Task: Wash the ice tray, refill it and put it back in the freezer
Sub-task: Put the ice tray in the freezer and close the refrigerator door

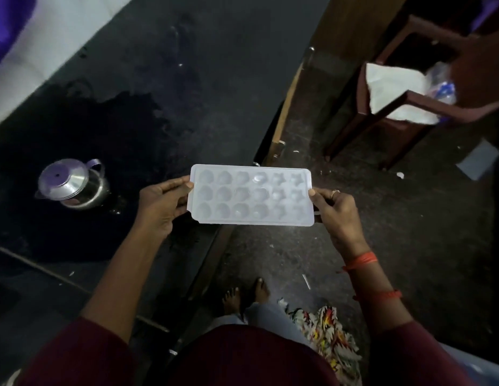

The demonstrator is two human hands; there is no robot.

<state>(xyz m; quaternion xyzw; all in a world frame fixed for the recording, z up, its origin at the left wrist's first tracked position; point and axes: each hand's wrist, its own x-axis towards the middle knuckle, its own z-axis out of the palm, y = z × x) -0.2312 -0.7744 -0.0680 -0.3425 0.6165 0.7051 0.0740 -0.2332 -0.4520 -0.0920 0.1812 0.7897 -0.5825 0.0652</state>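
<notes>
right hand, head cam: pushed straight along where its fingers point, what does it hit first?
The ice tray: the right hand grips its right short edge, fingers pointing left across it. Past the tray, the left hand holds the opposite edge, roughly on the same line, though depth is unclear.

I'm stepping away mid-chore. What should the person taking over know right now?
Left hand grips the ice tray by its left short end; right hand grips its right end.
Tray is held level, cavities up, beyond the counter edge, above the floor.
Lidded steel jug stands on the wet counter, to the left.
Done: probably washing and filling, judging by the wet counter; water in the cavities cannot be confirmed.
Left: check the fill, then put the tray in the freezer, which is not in view.
</notes>
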